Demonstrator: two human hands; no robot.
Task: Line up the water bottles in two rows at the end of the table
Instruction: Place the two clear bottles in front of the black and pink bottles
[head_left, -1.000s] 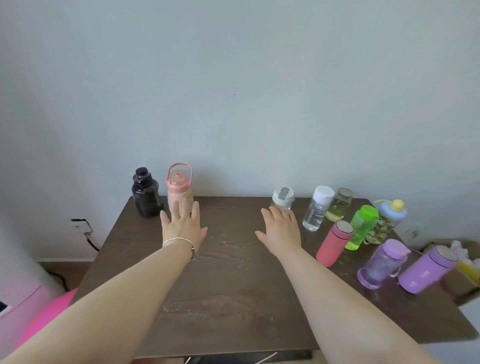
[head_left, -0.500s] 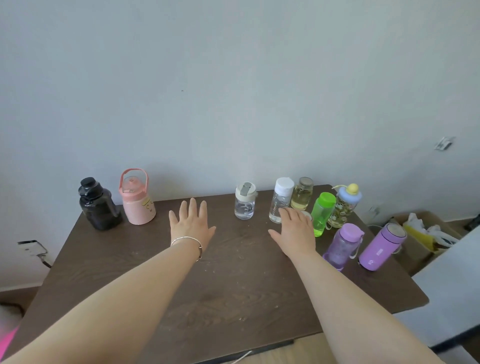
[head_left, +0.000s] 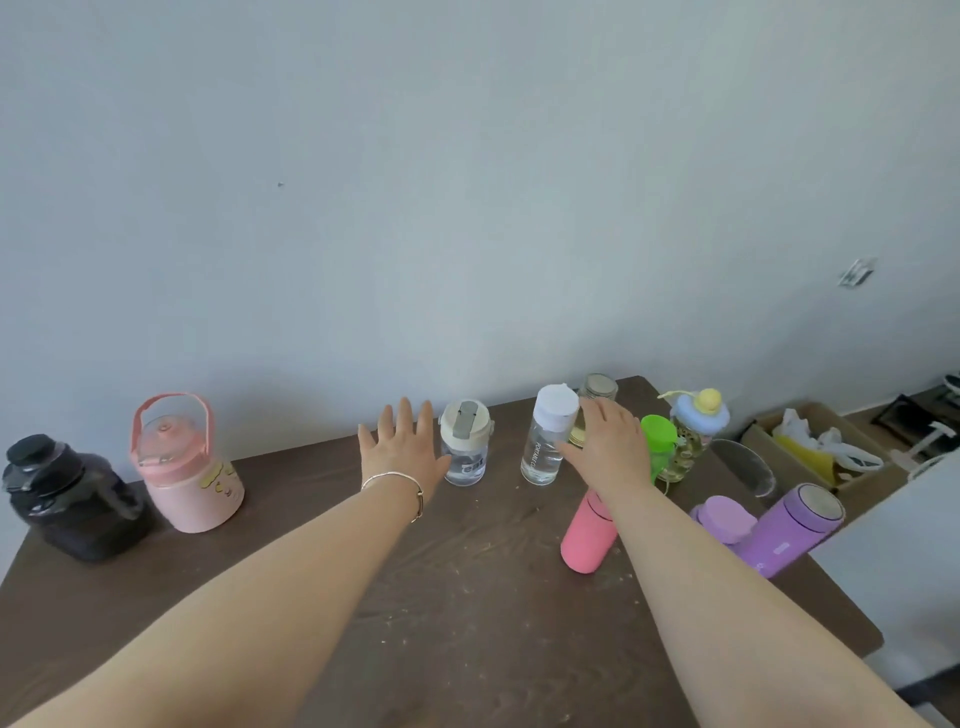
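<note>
The dark wooden table (head_left: 467, 597) stands against a pale wall, and the water bottles are scattered along its far edge rather than set in two rows. At the left end a black jug (head_left: 72, 499) and a pink handled jug (head_left: 187, 467) stand side by side, well apart from the rest. A cluster is crowded at the right end: a purple flask (head_left: 795, 530), a lilac-lidded bottle (head_left: 724, 519), a pink flask (head_left: 587, 540), a clear white-capped bottle (head_left: 545, 441), a green-capped bottle (head_left: 660, 441), a blue-and-yellow-topped bottle (head_left: 696, 426), a short clear bottle with a cream lid (head_left: 465, 447) and a metal-lidded jar (head_left: 597, 387). A cardboard box (head_left: 815, 452) sits on the floor beyond.

Both hands are held flat with fingers spread and nothing grasped. The left hand (head_left: 402, 447) hovers just beside the short clear bottle; the right hand (head_left: 608, 447) is extended over the cluster, apparently to select a bottle.

Compared with half a second ago, the right hand has been advanced past the pink flask toward the white-capped bottle, the left has been moved nearer the short bottle, and the view has swung.
</note>
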